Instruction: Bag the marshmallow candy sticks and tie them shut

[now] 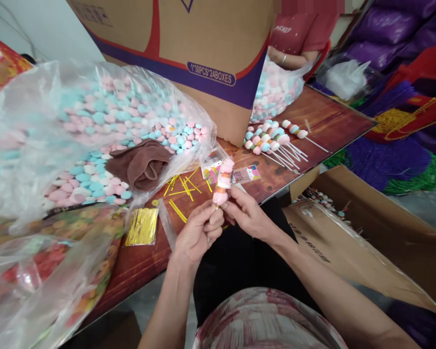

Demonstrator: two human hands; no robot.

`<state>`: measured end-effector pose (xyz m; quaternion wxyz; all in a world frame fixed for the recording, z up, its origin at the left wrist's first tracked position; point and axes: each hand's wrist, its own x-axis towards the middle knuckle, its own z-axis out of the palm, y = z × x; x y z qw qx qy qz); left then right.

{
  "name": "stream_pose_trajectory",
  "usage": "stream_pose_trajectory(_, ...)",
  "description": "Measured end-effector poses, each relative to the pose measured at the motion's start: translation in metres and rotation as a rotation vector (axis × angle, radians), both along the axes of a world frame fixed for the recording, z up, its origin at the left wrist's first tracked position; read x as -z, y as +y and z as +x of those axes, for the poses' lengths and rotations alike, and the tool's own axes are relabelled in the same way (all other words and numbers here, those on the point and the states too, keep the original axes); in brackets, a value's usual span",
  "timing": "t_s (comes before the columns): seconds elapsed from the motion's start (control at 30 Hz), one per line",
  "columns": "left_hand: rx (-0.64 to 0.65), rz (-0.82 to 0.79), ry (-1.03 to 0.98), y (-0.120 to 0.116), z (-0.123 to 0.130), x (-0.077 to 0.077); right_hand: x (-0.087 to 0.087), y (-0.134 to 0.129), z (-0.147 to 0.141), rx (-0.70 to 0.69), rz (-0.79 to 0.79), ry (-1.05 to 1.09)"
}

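A marshmallow skewer (223, 182) in clear wrap stands nearly upright between my hands, pink and white pieces with orange rings. My left hand (199, 225) is closed around its stick, just under the lowest pink piece. At that same spot the fingers of my right hand (249, 213) pinch together, where a small gold glint like a twist tie (217, 207) shows; the fingers hide most of it. Loose gold twist ties (183, 184) lie on the table behind my left hand. A packet of gold ties (142, 227) is to the left.
A big clear bag of pastel marshmallows (105, 116) carries a brown cloth (140, 165). In front is a bag of ring candies (98, 261). Finished skewers (272, 138) lie by a tall carton (203, 43). An open carton (349, 242) stands right. Another person (298, 39) sits opposite.
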<state>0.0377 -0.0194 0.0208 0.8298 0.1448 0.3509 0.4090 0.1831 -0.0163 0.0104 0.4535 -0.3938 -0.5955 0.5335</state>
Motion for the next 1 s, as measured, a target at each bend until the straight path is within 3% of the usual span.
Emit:
stream_pose_trajectory(0.13,-0.245,0.344,0.436,-0.004,0.016,0.011,0.001,-0.003,-0.007,0.241,0.263,-0.396)
stream_pose_trajectory(0.2,-0.368,0.513,0.634,-0.007,0.022,0.016,0.0,-0.004,-0.01,0.262,0.239,-0.447)
stream_pose_trajectory(0.3,-0.357,0.643,0.741,-0.011,0.025,0.022,-0.002,-0.004,-0.009,0.243,0.044,-0.34)
stream_pose_trajectory(0.37,-0.28,0.619,0.665,-0.011,0.023,0.023,-0.002,-0.002,-0.007,0.216,-0.134,-0.179)
stream_pose_trajectory(0.47,-0.239,0.463,0.517,-0.008,0.02,0.023,-0.003,-0.002,-0.006,0.166,-0.361,0.084)
stream_pose_trajectory(0.6,-0.236,0.162,0.254,-0.002,0.018,0.022,0.0,-0.007,-0.008,0.14,-0.459,0.265)
stream_pose_trajectory(0.67,-0.215,0.04,0.119,0.001,0.018,0.02,0.004,-0.012,-0.007,0.188,-0.335,0.189)
stream_pose_trajectory(0.87,-0.213,-0.198,-0.153,0.007,0.017,0.01,0.018,-0.017,0.009,0.356,0.456,-0.392)
stream_pose_trajectory(1.0,-0.18,-0.273,-0.191,0.005,0.021,0.005,0.022,-0.011,0.014,0.377,0.648,-0.604)
